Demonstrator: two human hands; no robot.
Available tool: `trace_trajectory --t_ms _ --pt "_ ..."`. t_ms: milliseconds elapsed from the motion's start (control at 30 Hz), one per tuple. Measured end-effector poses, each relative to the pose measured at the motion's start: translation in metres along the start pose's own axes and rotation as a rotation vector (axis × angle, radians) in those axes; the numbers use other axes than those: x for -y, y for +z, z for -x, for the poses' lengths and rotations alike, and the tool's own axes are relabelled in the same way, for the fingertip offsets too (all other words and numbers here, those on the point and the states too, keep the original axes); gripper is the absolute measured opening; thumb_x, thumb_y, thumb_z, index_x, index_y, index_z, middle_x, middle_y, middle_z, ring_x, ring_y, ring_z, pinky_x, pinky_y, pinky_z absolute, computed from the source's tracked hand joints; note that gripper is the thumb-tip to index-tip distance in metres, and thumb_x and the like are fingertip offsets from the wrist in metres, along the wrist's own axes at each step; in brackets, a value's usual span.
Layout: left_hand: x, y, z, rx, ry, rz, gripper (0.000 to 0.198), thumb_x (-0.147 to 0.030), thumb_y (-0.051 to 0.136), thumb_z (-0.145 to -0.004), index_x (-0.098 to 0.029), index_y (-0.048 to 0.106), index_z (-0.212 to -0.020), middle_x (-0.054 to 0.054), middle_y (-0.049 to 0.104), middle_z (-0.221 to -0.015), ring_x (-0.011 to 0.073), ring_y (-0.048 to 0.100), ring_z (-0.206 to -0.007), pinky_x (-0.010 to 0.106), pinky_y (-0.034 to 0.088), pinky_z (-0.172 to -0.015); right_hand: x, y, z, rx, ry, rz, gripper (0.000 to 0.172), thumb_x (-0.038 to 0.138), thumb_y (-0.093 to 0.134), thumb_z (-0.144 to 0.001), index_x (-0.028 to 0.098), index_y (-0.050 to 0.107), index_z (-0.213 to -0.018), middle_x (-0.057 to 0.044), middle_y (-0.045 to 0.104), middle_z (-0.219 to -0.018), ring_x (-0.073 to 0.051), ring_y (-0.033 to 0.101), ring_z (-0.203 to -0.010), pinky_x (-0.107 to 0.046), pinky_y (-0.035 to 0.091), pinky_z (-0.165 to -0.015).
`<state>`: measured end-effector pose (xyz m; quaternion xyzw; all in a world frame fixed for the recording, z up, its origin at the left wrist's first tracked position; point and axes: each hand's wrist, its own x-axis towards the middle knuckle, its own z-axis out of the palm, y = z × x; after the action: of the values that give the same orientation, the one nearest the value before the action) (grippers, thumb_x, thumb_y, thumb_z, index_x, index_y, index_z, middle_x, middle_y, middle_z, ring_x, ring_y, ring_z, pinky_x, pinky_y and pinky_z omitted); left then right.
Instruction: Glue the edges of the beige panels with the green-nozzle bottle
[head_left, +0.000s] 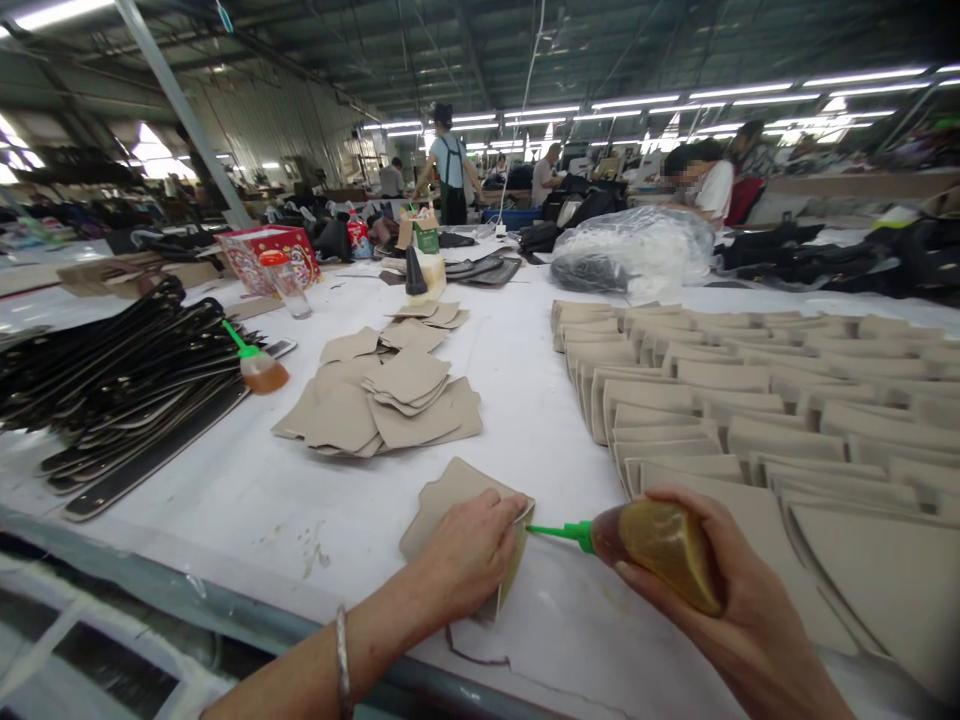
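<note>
My left hand presses down on a beige flat piece at the table's near side, fingers bent together over its right edge. My right hand is wrapped round a squeeze bottle of amber liquid, tilted on its side. Its green nozzle points left, with the tip at the piece's right edge, close to my left fingertips. A loose pile of similar beige pieces lies beyond my left hand. To the right, many folded beige pieces stand in overlapping rows.
A second green-tipped bottle stands by stacked black strips on the left. Farther back are a clear jar, a red patterned box, a black cone and a plastic-wrapped bundle. Several people work in the background.
</note>
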<state>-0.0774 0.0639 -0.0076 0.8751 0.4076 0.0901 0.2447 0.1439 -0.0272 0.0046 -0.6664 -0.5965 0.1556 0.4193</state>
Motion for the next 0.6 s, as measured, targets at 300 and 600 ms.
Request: trace_trajectory --t_ms 300,600 --pt "-0.001 0.001 -0.001 0.0 0.001 0.014 0.038 -0.016 0.033 -0.092 -0.023 0.058 -0.12 0.004 0.061 -0.091 0.0209 0.06 -0.087 0.031 0.046 -0.079 -0.007 0.003 -0.004 -0.065 -0.036 0.044 0.045 0.052 0.063 -0.082 0.026 0.048 -0.116 -0.002 0.056 -0.106 -0.023 0.058 -0.089 -0.032 0.046 -0.077" --pt "0.001 -0.001 -0.001 -0.001 0.006 0.05 0.034 -0.017 0.035 -0.092 -0.022 0.059 -0.116 0.004 0.064 -0.097 0.0192 0.06 -0.091 0.029 0.045 -0.086 -0.007 0.005 -0.002 -0.057 0.083 -0.028 0.053 0.057 0.066 -0.076 0.025 0.049 -0.115 -0.004 0.058 -0.104 -0.023 0.059 -0.086 -0.031 0.048 -0.073"
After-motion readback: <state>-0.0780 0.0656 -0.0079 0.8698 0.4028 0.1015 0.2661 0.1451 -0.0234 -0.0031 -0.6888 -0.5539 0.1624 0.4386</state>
